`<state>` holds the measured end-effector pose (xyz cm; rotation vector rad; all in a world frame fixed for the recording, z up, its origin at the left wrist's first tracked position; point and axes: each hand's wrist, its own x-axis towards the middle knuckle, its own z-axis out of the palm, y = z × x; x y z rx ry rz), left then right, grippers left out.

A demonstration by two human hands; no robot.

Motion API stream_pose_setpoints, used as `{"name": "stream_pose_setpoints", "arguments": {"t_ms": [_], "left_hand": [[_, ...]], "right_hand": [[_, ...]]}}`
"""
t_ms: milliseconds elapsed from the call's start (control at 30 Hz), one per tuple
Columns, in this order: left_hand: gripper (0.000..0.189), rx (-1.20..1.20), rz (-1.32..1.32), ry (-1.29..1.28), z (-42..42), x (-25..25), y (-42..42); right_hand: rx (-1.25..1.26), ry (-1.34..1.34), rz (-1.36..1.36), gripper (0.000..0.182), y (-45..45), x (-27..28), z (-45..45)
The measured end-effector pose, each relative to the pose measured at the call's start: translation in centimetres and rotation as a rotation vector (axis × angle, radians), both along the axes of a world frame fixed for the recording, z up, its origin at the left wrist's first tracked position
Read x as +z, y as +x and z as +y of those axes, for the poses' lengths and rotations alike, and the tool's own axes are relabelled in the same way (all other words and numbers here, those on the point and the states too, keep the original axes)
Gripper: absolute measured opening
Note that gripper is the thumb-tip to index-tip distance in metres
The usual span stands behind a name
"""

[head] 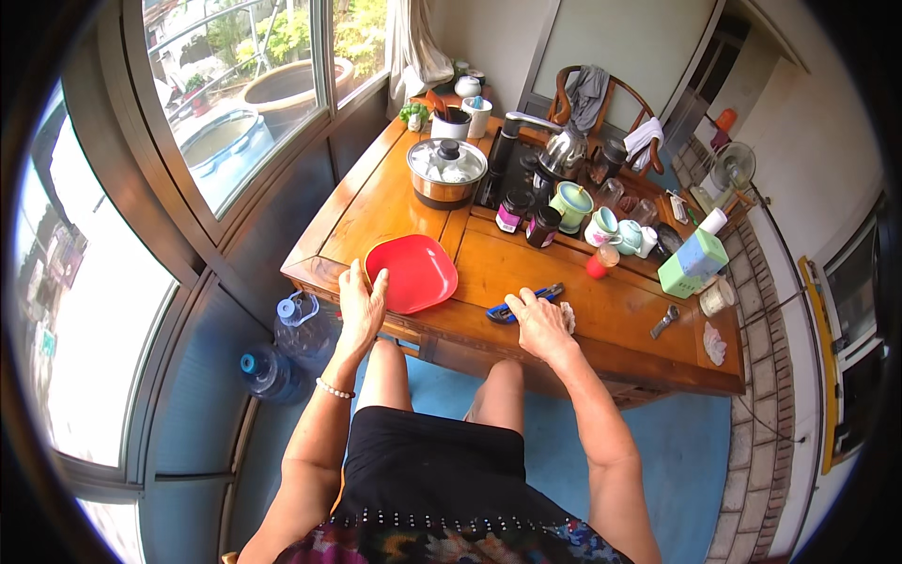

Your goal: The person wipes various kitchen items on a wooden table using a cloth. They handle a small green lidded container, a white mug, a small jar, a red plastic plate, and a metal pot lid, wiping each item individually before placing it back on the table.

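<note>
A red square plate point(412, 273) with rounded corners lies at the table's near edge. My left hand point(362, 303) is at its left rim, thumb over the plate and fingers along the outside; how firmly it grips is unclear. Farther right, my right hand point(542, 326) has its fingertips closed around the middle of a blue-and-black utility knife point(502, 314), which lies low over the wood. A crumpled tissue point(568, 317) shows just beside that hand, partly hidden by it.
Across the wooden table point(486, 257) stand a lidded pot point(447, 176), dark jars point(514, 210), a steel kettle point(564, 151), a green lidded cup point(571, 204) and a red-based jar point(602, 261). Rightward are a green box point(694, 262) and a wristwatch point(664, 321). Water bottles point(271, 374) stand on the floor at left.
</note>
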<state>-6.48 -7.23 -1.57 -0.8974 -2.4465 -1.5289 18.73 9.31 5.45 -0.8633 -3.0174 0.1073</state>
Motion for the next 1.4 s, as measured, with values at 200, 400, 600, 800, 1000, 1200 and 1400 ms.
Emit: {"name": "stream_pose_setpoints", "arguments": {"t_ms": [200,400,600,800,1000,1200,1400], "left_hand": [[0.046,-0.079,-0.080,0.063,-0.3,-0.5,1.6],[0.045,-0.184,-0.172,0.172,-0.2,-0.5,2.6],[0.041,-0.302,-0.497,0.303,0.6,1.5,4.0],[0.044,-0.478,-0.384,0.113,3.6,0.5,4.8],[0.037,-0.384,-0.813,0.417,10.2,2.6,-1.7],[0.019,-0.298,-1.071,0.592,18.8,2.7,-11.7],[0.020,-0.365,-1.146,0.559,22.2,-0.9,-17.1]], "right_hand": [[0.234,0.121,0.249,0.045,-6.0,1.0,-2.4],[0.340,0.119,0.032,0.038,-12.8,0.8,-4.5],[0.292,0.091,0.286,0.036,-8.5,3.5,-5.0],[0.202,-0.010,0.641,0.028,-0.2,3.3,-3.6],[-0.120,-0.545,0.772,0.024,6.2,2.1,-5.9],[-0.102,-0.439,0.774,0.022,7.2,-0.7,-6.9],[-0.140,-0.455,0.737,0.010,8.2,-2.9,-7.2]]}}
